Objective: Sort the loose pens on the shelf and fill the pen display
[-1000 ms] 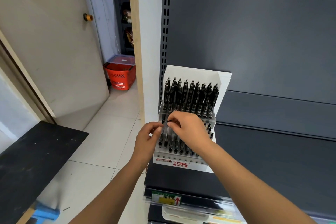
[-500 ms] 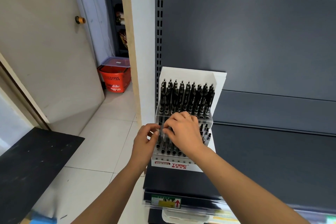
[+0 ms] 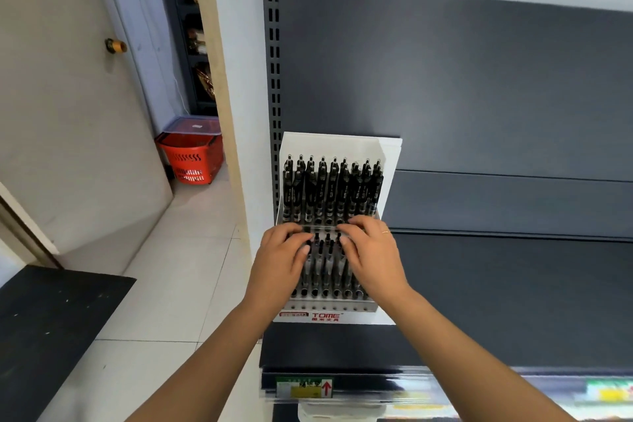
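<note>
On the left end of the matte dark-grey metal shelf (image 3: 496,301) stood the pen display (image 3: 342,147), a stepped stand with a white back panel, clear glossy plastic fronts and a white base strip printed in red. Slim black pens (image 3: 330,188) stood upright, tightly packed, in its upper tier. More black pens filled the holed lower tier (image 3: 325,272). Both bare hands lay on that lower tier. The left grip (image 3: 284,259) had its fingers bent down over the pen tops. The right grip (image 3: 373,257), wearing a thin ring (image 3: 385,232), curled its fingers against the clear front edge and the pens beside it. I could not tell whether either pinched a pen. A slotted grey upright (image 3: 273,79) rose behind the display.
</note>
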Demonstrator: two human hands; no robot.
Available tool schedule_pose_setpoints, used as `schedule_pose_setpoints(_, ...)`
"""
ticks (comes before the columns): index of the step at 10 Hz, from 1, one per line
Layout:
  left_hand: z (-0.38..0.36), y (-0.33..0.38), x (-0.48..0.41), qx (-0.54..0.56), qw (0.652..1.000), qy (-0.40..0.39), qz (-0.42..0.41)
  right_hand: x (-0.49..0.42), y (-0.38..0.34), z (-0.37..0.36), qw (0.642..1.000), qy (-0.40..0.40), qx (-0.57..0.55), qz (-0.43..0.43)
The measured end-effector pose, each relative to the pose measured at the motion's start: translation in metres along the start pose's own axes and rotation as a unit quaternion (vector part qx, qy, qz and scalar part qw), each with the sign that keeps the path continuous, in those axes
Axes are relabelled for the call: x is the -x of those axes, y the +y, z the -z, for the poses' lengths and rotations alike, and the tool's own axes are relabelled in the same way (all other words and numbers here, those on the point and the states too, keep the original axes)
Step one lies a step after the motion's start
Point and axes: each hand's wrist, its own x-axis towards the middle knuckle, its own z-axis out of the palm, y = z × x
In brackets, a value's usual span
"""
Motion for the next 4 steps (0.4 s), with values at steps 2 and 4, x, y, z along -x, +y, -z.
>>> schedule_pose_setpoints(2, -0.0017, -0.0057, 0.0079, -0.039, 0.998, -0.004, -0.048, 0.0061, -0.0042, -0.0022, 0.999, -0.015, 0.027, -0.01)
schedule_pose_setpoints(4, -0.0004, -0.0053, 0.0024, -0.056, 0.994, 0.041, -0.08, 0.0038, -0.0059, 0.0077, 0.998, -0.047, 0.009, -0.033)
